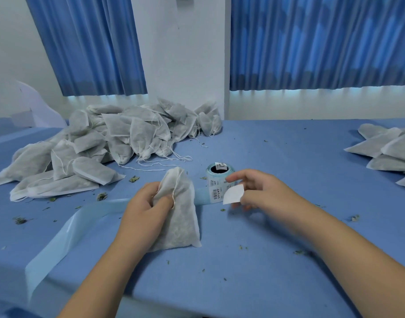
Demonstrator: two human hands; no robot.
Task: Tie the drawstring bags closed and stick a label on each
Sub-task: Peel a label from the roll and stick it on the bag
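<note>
Left hand (148, 203) gripped bag (178, 216) near tied neck, long axis away from person, neck farthest; right hand (254, 191) pinched label (233, 194) just right of bag.

You're getting cool, even daylight glowing through the pleated blue fabric curtains (321, 42), with shadows falling soft. Your right hand (256, 191) is smearing slightly, and the frame edges are bending.
</note>
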